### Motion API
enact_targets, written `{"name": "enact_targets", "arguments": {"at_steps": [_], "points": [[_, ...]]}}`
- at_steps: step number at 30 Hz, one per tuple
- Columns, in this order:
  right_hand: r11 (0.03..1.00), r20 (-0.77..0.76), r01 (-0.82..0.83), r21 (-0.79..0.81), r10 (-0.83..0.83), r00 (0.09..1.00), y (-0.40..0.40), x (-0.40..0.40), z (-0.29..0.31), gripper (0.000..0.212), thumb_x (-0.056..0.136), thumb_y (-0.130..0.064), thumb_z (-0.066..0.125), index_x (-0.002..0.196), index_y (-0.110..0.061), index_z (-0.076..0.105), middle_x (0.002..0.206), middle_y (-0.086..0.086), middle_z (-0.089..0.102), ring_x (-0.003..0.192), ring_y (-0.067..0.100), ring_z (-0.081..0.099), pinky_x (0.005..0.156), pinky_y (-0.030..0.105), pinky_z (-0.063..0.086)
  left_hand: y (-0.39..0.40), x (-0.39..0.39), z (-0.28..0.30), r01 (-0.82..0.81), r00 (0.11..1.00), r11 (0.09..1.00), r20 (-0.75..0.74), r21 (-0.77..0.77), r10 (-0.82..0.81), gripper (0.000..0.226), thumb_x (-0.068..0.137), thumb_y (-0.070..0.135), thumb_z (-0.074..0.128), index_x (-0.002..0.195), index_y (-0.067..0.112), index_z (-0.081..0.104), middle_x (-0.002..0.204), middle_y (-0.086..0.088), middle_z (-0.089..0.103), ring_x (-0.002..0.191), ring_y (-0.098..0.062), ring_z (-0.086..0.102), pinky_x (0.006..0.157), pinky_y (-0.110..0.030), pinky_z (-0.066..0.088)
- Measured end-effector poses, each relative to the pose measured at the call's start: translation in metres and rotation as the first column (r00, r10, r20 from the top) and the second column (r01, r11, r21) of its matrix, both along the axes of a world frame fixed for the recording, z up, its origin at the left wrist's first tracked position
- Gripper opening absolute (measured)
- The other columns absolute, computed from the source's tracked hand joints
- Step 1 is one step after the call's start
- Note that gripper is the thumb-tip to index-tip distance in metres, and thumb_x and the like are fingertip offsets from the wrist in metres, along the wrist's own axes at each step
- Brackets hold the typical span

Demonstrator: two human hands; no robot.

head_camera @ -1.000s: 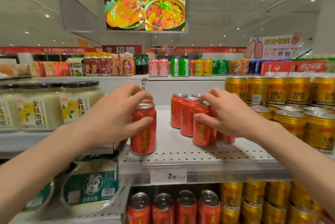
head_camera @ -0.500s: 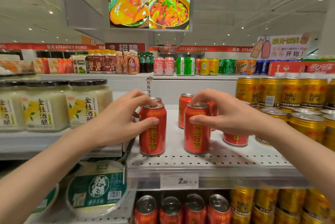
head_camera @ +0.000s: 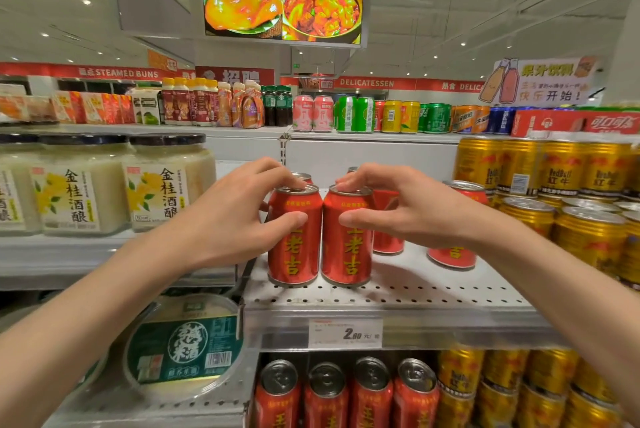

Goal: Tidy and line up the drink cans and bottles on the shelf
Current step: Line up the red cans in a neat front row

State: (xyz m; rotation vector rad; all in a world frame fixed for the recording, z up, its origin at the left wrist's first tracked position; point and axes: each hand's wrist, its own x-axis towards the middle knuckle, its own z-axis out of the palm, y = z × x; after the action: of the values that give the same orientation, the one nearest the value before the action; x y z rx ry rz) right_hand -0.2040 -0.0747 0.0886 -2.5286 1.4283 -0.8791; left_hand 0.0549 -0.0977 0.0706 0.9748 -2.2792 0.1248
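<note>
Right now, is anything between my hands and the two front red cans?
Nothing visible. The left hand already grips the left red can, and the right hand grips the right red can.

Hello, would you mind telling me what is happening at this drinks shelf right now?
A person is lining up red cans at the front of a perforated metal shelf. The left hand grips one red can and the right hand grips another; both stand upright, side by side and about touching. A few more red cans stand loosely behind and to the right, not yet in line, beside stacked gold cans.
</note>
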Motion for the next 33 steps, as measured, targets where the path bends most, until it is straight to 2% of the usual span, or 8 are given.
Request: {"name": "enact_targets", "arguments": {"at_steps": [4,7,12,15,20,23,30,33], "points": [[1.0,0.001,0.002,0.023,-0.002,1.0,0.006,-0.014,0.01,0.039,0.096,-0.052,0.054,0.132,-0.04,0.062,0.135,-0.02,0.062,0.121,-0.003,0.057,0.103,0.029,0.05,0.005,-0.001,0.001,-0.036,0.998,0.995,0.045,-0.093,0.04,0.061,0.082,0.072,0.044,0.127,0.033,0.058,0.126,0.018,0.05,0.119,-0.001,0.045,0.102,-0.035,0.046],[0.965,-0.046,0.209,-0.158,-0.218,0.975,0.003,-0.04,0.019,0.038,0.101,-0.048,0.049,0.133,-0.031,0.061,0.134,-0.012,0.062,0.123,0.004,0.055,0.107,0.033,0.046,0.008,-0.01,0.009,-0.041,0.993,0.992,0.106,-0.117,0.054,0.066,0.082,0.076,0.042,0.132,0.035,0.054,0.129,0.018,0.051,0.123,-0.002,0.042,0.105,-0.035,0.042],[0.843,-0.319,0.503,-0.191,-0.538,0.78,-0.003,-0.074,0.019,0.057,0.094,-0.062,0.052,0.137,-0.024,0.055,0.137,0.003,0.056,0.123,0.021,0.053,0.101,0.04,0.049,0.008,-0.044,0.024,0.014,0.985,0.995,0.174,-0.095,0.003,0.062,0.086,0.074,0.049,0.136,0.037,0.054,0.131,0.018,0.055,0.123,-0.002,0.042,0.107,-0.03,0.038],[0.86,-0.384,0.508,-0.051,-0.486,0.785,-0.001,-0.083,0.009,0.064,0.093,-0.057,0.058,0.148,-0.027,0.044,0.138,0.003,0.054,0.121,0.021,0.055,0.099,0.036,0.051,0.001,-0.054,0.019,0.068,0.986,0.998,0.153,-0.009,-0.065,0.05,0.088,0.063,0.059,0.129,0.034,0.061,0.125,0.017,0.06,0.116,-0.005,0.053,0.102,-0.035,0.046],[0.923,-0.175,0.376,0.076,-0.359,0.917,0.003,-0.093,0.01,0.066,0.09,-0.043,0.071,0.149,-0.034,0.043,0.148,-0.003,0.048,0.124,0.015,0.052,0.094,0.032,0.051,-0.003,-0.054,0.014,0.089,0.994,0.994,0.054,0.064,-0.092,0.048,0.082,0.062,0.063,0.118,0.031,0.067,0.116,0.018,0.061,0.105,-0.004,0.061,0.093,-0.036,0.052],[0.955,-0.122,0.288,0.071,-0.278,0.953,0.004,-0.088,0.013,0.071,0.083,-0.048,0.076,0.146,-0.036,0.046,0.147,-0.007,0.052,0.125,0.013,0.056,0.099,0.037,0.055,-0.003,-0.055,0.013,0.086,0.995,0.994,0.041,0.062,-0.088,0.049,0.082,0.063,0.062,0.118,0.03,0.067,0.114,0.018,0.062,0.104,-0.005,0.061,0.092,-0.037,0.052],[0.994,-0.008,0.074,0.082,-0.073,0.997,0.005,-0.052,0.005,0.062,0.071,-0.052,0.084,0.125,-0.04,0.056,0.119,-0.018,0.065,0.11,0.001,0.064,0.086,0.026,0.059,-0.001,-0.055,0.014,0.091,0.995,0.994,0.028,0.063,-0.093,0.055,0.078,0.068,0.057,0.119,0.032,0.067,0.113,0.019,0.062,0.104,-0.003,0.062,0.092,-0.038,0.053],[0.993,0.024,0.045,0.112,-0.048,0.999,0.007,-0.051,0.005,0.066,0.068,-0.054,0.083,0.127,-0.04,0.056,0.123,-0.021,0.064,0.113,0.0,0.063,0.084,0.026,0.061,-0.001,-0.055,0.013,0.086,0.996,0.994,0.028,0.066,-0.088,0.056,0.078,0.068,0.056,0.119,0.032,0.067,0.113,0.019,0.062,0.105,-0.004,0.062,0.092,-0.039,0.053]]}}
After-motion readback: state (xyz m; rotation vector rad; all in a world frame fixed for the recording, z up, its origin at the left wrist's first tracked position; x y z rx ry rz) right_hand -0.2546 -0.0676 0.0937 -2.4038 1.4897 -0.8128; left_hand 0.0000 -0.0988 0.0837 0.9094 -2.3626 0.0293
